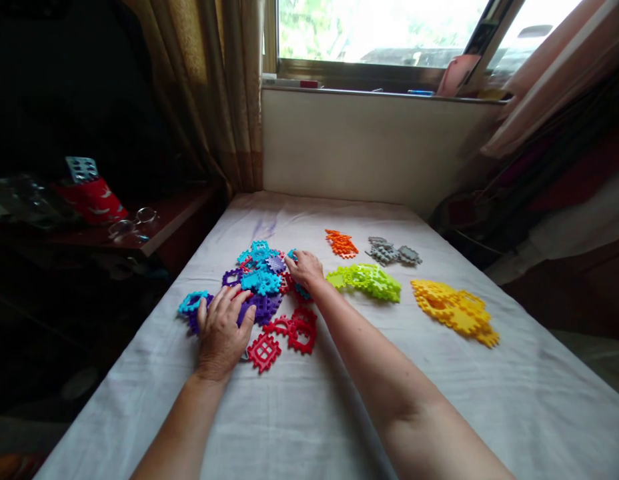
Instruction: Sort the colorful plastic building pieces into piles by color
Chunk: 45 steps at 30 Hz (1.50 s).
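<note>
A mixed pile of flat plastic interlocking building pieces with toothed edges lies on the bed sheet in the head view. It has light-blue pieces (262, 281), purple pieces (265, 308) and red pieces (303, 331). My left hand (224, 330) rests palm down on the near left of the pile, fingers spread over purple pieces. Beside its thumb lies a red window-shaped piece (264, 352). At the pile's right edge, my right hand (304, 268) has its fingers curled around a blue interlocking piece (292, 255), mostly hidden by the hand.
Sorted by colour to the right are orange pieces (341, 244), grey pieces (383, 251), lime-green pieces (367, 281) and yellow pieces (457, 310). On the left, a dark wooden table (177, 217) holds eyeglasses (134, 223) and a red container (94, 200). A wall and window stand behind.
</note>
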Available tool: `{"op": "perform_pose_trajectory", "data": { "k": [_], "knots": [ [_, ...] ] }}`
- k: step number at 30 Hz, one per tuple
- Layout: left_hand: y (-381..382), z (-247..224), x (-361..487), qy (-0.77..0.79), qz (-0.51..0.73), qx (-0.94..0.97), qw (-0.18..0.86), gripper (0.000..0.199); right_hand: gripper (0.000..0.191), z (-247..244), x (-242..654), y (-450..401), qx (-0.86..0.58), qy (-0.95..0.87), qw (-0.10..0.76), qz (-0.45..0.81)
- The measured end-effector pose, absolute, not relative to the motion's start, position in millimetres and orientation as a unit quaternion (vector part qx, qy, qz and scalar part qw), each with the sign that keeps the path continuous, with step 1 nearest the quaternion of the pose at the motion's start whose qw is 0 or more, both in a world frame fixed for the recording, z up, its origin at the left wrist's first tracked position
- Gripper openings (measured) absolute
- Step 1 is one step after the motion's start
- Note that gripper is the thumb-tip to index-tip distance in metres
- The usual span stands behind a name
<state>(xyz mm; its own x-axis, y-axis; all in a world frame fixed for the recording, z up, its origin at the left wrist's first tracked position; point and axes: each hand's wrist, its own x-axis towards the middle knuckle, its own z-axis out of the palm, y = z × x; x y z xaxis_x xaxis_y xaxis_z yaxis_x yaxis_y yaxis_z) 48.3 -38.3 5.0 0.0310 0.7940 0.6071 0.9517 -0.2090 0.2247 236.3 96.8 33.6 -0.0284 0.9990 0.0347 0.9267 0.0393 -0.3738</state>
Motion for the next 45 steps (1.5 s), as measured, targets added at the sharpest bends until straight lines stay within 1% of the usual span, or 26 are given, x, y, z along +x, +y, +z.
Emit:
{"op": "perform_pose_trajectory", "data": {
  "k": [2,5,8,11,15,19,22,26,29,34,40,45],
  "knots": [
    [-39.0,4.2,49.8,-0.614,-0.326,-0.708,0.122,0.032,0.044,34.0,239.1,87.3,-0.654,-0.728,0.171,0.114],
    [-39.6,2.9,51.1,-0.613,-0.332,-0.708,0.113,0.032,0.040,34.8,260.3,71.0,-0.650,-0.732,0.197,0.042],
    [-39.4,1.6,51.4,-0.613,-0.337,-0.708,0.101,0.032,0.033,34.0,294.0,57.0,-0.671,-0.727,0.147,-0.027],
    [-38.3,0.7,51.1,-0.614,-0.338,-0.707,0.091,0.031,0.029,30.8,322.4,47.0,-0.670,-0.734,0.098,-0.051],
    [-37.4,1.0,50.3,-0.619,-0.338,-0.705,0.080,0.031,0.026,24.2,343.4,40.8,-0.635,-0.761,0.116,-0.071],
    [-38.6,2.9,51.0,-0.625,-0.333,-0.701,0.078,0.030,0.026,18.7,360.6,41.1,-0.586,-0.798,0.120,-0.075],
    [-39.5,4.6,52.5,-0.629,-0.329,-0.700,0.080,0.030,0.029,18.4,368.5,40.4,-0.575,-0.806,0.114,-0.082],
    [-38.9,4.8,53.0,-0.626,-0.328,-0.703,0.077,0.030,0.028,23.2,353.1,31.6,-0.583,-0.795,0.152,-0.077],
    [-38.2,4.2,52.4,-0.624,-0.330,-0.705,0.074,0.030,0.030,25.7,325.2,21.0,-0.581,-0.794,0.180,-0.026],
    [-38.6,4.9,52.0,-0.623,-0.329,-0.707,0.065,0.028,0.033,23.6,290.8,6.3,-0.612,-0.770,0.180,0.017],
    [-38.3,4.5,53.2,-0.618,-0.340,-0.706,0.064,0.028,0.028,22.1,286.8,-1.7,-0.625,-0.757,0.188,0.020],
    [-38.2,5.2,53.1,-0.615,-0.350,-0.704,0.064,0.028,0.031,20.8,301.1,-9.8,-0.629,-0.743,0.229,0.012]
  ]
}}
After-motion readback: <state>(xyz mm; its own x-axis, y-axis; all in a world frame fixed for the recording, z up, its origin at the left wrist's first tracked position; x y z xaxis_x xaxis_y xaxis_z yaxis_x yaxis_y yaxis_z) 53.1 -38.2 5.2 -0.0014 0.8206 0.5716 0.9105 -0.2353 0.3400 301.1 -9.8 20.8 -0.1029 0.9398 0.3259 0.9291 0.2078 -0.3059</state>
